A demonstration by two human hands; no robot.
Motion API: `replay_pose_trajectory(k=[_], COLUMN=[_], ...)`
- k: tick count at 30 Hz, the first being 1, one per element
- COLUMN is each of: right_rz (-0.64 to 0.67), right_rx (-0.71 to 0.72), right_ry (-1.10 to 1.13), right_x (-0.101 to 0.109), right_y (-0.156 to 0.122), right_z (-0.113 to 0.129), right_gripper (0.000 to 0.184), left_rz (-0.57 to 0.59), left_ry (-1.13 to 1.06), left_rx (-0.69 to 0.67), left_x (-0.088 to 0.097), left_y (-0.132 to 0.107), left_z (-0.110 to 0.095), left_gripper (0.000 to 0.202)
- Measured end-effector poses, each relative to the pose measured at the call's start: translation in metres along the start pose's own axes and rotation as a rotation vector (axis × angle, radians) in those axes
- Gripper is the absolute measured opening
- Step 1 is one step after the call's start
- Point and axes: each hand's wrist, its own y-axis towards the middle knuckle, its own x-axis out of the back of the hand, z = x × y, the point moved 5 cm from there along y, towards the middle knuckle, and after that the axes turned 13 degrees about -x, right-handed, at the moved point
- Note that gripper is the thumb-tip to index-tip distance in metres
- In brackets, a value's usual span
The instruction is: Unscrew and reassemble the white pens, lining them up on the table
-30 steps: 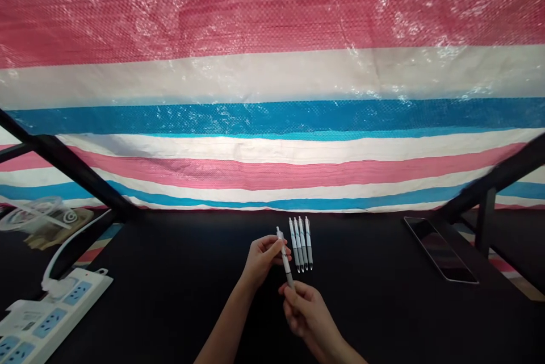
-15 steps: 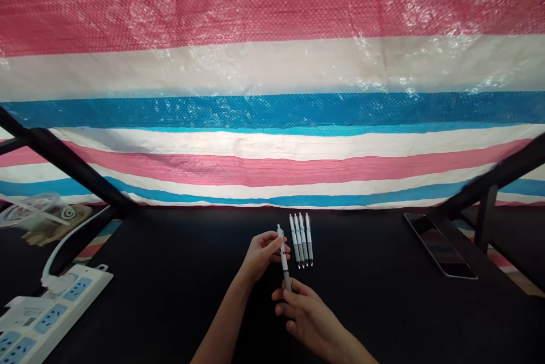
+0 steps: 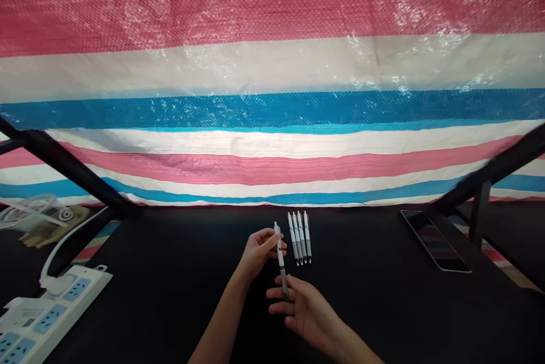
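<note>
My left hand [image 3: 257, 255] pinches the upper part of a white retractable pen [image 3: 280, 260] with a grey grip, between thumb and fingers. The pen slants, its clicker end up and its tip down toward me. Around the tip, my right hand [image 3: 307, 312] is open, its fingers spread and the thumb beside the grey grip. Whether the right fingers touch the pen is hard to tell. Just right of my left hand, several matching white pens [image 3: 300, 238] lie side by side in a row, tips toward me.
On the black table [image 3: 170, 284], a phone [image 3: 435, 241] lies at the right and a white power strip [image 3: 55, 313] at the left. Black frame bars [image 3: 76, 168] slope at both sides. A striped tarp [image 3: 272, 68] hangs behind. Clear plastic packaging [image 3: 36, 213] sits far left.
My right hand's fingers have loosened from the pen's lower end and spread apart. The grip and tip now show more. My left hand keeps its hold, and the view has shifted slightly.
</note>
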Motion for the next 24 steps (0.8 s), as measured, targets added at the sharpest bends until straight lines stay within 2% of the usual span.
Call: replay_pose_trajectory(k=[5, 9, 16, 24], right_rz=[0.009, 0.038, -0.039, -0.032], right_rx=[0.042, 0.007, 0.047, 0.045], right_ry=[-0.057, -0.116, -0.178, -0.247], right_x=[-0.001, -0.005, -0.007, -0.006], right_y=[-0.002, -0.003, -0.003, 0.000], right_z=[0.002, 0.001, 0.000, -0.015], right_gripper=[0.033, 0.041, 0.046, 0.043], left_rz=[-0.017, -0.034, -0.062, -0.185], left_ry=[-0.001, 0.001, -0.034, -0.106], left_rx=[-0.018, -0.038, -0.067, -0.171], left_x=[0.004, 0.008, 0.011, 0.033], left_y=[-0.002, -0.003, -0.002, 0.004], left_z=[-0.002, -0.003, -0.005, -0.015], left_gripper=[0.037, 0.038, 0.041, 0.040])
